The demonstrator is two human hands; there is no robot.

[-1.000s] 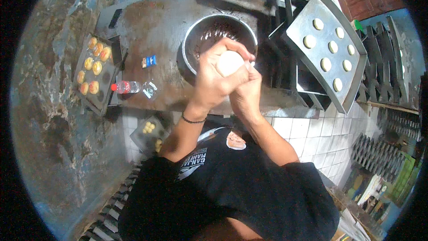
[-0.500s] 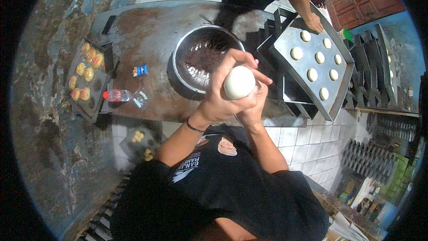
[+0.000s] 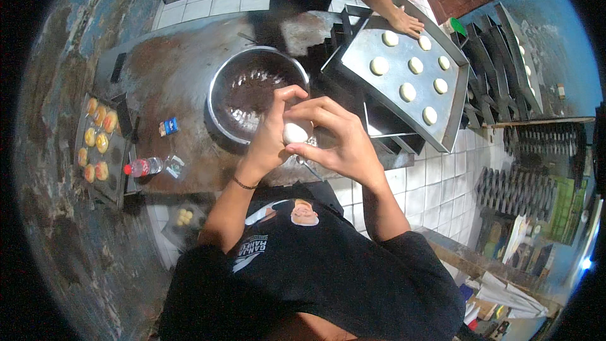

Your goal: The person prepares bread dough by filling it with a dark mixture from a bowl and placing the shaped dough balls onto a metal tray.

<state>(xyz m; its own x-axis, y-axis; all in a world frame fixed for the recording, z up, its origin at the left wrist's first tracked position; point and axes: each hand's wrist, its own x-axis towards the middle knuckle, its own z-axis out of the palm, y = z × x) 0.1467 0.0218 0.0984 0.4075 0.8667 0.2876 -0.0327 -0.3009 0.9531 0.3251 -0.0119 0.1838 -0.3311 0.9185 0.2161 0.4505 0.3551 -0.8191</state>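
A small white dough ball [image 3: 295,134] sits between my two hands, in front of the bowl. My left hand [image 3: 266,137] cups it from the left, with the index finger bent up above it. From the right, my right hand [image 3: 344,142] curves around it, thumb and fingertips closing on its side. Part of the dough is hidden by the fingers. Just beyond is a wide metal bowl [image 3: 212,104] with a dark brown filling [image 3: 249,88] in it. To the right, several pale dough rounds [image 3: 415,65] lie spaced out on a metal tray [image 3: 385,91].
A co-worker's hand [image 3: 404,22] touches the tray, which rests on stacked trays. At left are a tray of glazed buns [image 3: 102,142], a red-capped bottle [image 3: 144,167] and a small blue packet [image 3: 168,127] on the worn table [image 3: 183,69]. More trays [image 3: 499,69] stand at right.
The dough ball has dropped lower between my hands, and my right hand has come round from beneath to its right side. The co-worker's hand has moved onto the tray, fingers spread. My view has shifted right.
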